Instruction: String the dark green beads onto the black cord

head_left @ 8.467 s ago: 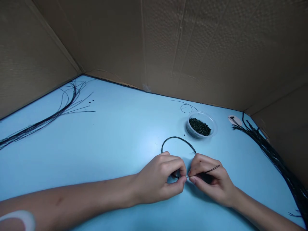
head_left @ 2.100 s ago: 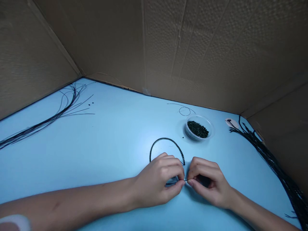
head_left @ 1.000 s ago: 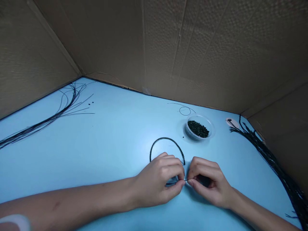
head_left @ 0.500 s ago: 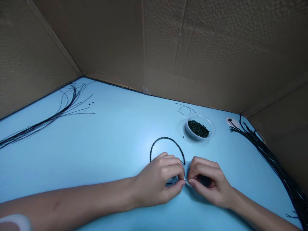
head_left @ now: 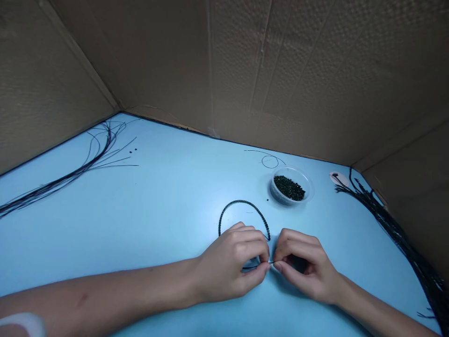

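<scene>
My left hand (head_left: pixel 235 262) is closed in a pinch on a thin dark cord (head_left: pixel 249 267), which shows beneath its curled fingers. Facing it, fingertips nearly touching, my right hand (head_left: pixel 305 264) pinches the same cord's end between thumb and forefinger. Whether a bead sits between the fingertips is too small to tell. Just beyond the left hand, a strand of dark beads (head_left: pixel 242 201) curves in an arch on the blue table. Its left part disappears behind that hand, and its right end lies close to the knuckles.
A clear round tub (head_left: pixel 291 187) of dark green beads stands behind the right hand. One loose wire (head_left: pixel 270 161) curls behind it. Bundled dark cords (head_left: pixel 70 175) lie at left, finished-looking black strands (head_left: pixel 393 229) at right. Cardboard walls (head_left: pixel 224 70) enclose the blue table (head_left: pixel 168 196).
</scene>
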Demonstrator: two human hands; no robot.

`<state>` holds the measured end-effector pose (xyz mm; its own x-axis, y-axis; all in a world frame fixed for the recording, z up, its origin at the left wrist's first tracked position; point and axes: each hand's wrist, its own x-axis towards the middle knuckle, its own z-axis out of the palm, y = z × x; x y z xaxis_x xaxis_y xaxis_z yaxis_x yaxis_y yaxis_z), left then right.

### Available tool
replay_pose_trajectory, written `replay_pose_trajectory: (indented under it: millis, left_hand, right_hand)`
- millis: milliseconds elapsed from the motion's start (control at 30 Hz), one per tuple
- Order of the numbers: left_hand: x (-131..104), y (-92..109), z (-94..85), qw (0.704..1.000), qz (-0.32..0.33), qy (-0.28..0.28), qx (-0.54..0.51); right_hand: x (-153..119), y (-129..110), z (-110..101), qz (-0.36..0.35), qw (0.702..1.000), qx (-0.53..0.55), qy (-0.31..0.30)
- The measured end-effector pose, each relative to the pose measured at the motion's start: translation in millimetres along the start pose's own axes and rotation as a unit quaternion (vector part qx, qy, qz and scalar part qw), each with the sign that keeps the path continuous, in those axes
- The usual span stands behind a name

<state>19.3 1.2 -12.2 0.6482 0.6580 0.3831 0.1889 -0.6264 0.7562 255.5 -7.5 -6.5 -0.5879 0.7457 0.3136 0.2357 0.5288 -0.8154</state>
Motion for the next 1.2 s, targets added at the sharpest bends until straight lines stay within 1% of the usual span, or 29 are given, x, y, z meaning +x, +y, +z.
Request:
replay_pose_trajectory:
  millis: [1200]
  left_hand:
    - [-0.6,-0.1,0.7,1.000,-0.004,-0.002,0.003]
  right_hand:
    - [0.7,-1.0,-0.3,0.002,1.000,-0.003,-0.002]
